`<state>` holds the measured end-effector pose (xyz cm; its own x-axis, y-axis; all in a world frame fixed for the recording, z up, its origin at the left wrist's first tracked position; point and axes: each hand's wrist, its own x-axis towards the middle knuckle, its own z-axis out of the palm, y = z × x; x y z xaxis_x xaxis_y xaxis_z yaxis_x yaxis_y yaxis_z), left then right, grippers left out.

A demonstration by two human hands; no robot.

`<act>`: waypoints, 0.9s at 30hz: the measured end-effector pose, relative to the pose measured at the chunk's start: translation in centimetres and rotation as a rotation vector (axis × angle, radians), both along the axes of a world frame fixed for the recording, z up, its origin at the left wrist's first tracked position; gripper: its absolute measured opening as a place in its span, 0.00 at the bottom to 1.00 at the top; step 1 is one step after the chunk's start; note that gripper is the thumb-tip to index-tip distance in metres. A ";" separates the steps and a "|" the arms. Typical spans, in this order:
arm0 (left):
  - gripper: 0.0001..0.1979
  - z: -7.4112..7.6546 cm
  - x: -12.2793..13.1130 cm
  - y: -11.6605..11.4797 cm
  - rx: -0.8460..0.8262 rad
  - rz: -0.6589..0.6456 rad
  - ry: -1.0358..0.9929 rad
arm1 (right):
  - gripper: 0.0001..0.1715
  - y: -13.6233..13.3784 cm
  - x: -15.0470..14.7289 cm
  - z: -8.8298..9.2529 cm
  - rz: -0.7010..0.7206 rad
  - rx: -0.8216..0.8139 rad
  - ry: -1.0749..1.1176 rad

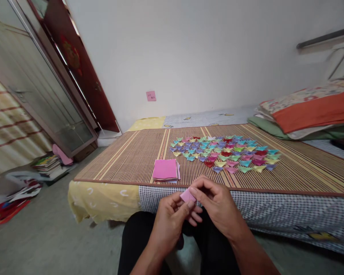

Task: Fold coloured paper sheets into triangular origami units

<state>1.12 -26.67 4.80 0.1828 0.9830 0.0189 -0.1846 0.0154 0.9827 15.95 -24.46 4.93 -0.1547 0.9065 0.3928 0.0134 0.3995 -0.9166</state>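
Pinching small pink paper (186,195), apparently folded, in a narrow grip: left hand (170,218) and right hand (216,204)

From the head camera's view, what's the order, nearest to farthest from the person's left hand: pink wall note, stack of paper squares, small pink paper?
1. Small pink paper: pinched between left hand and right hand.
2. Stack of paper squares: ahead, on the striped mat.
3. Pink wall note: farthest, up on the wall.
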 end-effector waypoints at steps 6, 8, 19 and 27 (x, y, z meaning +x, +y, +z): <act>0.21 -0.2 0.3 -0.1 0.000 0.052 0.076 | 0.14 -0.2 -0.3 0.4 -0.028 0.007 -0.034; 0.21 -0.2 0.4 -0.2 0.009 0.068 0.089 | 0.16 -0.1 -0.4 0.3 0.004 -0.036 0.020; 0.28 0.2 -0.7 0.2 0.049 -0.088 0.128 | 0.22 0.7 -0.8 -1.3 0.138 -0.188 0.170; 0.24 -0.6 -0.5 1.0 0.025 0.055 0.072 | 0.13 0.4 0.0 -2.0 0.024 -0.122 0.151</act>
